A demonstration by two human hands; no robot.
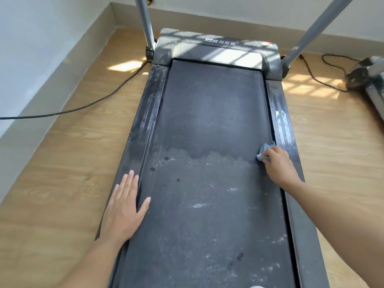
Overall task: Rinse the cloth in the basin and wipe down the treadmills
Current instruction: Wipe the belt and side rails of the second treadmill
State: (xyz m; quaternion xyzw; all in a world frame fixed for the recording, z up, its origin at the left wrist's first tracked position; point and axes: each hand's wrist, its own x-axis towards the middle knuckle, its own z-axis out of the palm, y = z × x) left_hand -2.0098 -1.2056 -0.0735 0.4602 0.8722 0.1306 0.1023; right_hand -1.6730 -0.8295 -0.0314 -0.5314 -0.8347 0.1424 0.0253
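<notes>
The head view looks down the length of a treadmill (207, 100) whose dark belt runs from 6 o'clock up to 12 o'clock. The belt shows two tones. The far half is an even, darker grey. The near half is paler, filmed with dust, flecked with white specks and marked by a few dark round spots. The ragged line between the two tones crosses the belt level with the cloth (265, 149).

The cloth is a small, crumpled, light blue wad. It lies at about 3 o'clock, on the belt's right edge and touching the ribbed right side rail (285, 125), which carries white smears. The right hand (277, 164) presses it down, with its fingers (267, 160) curled over the wad and gripping it.

The left hand (122, 210) lies flat at 8 o'clock, fingers straight and spread. The palm is on the left side rail (143, 121), the thumb reaches onto the belt, and the hand holds nothing.

At 12 o'clock the silver motor cover (218, 51) catches barred sunlight between two grey uprights (144, 21). A black cable (93, 102) trails over the wooden floor (52, 183) toward 9 o'clock. Part of a second treadmill (372, 80) shows at 2 o'clock.
</notes>
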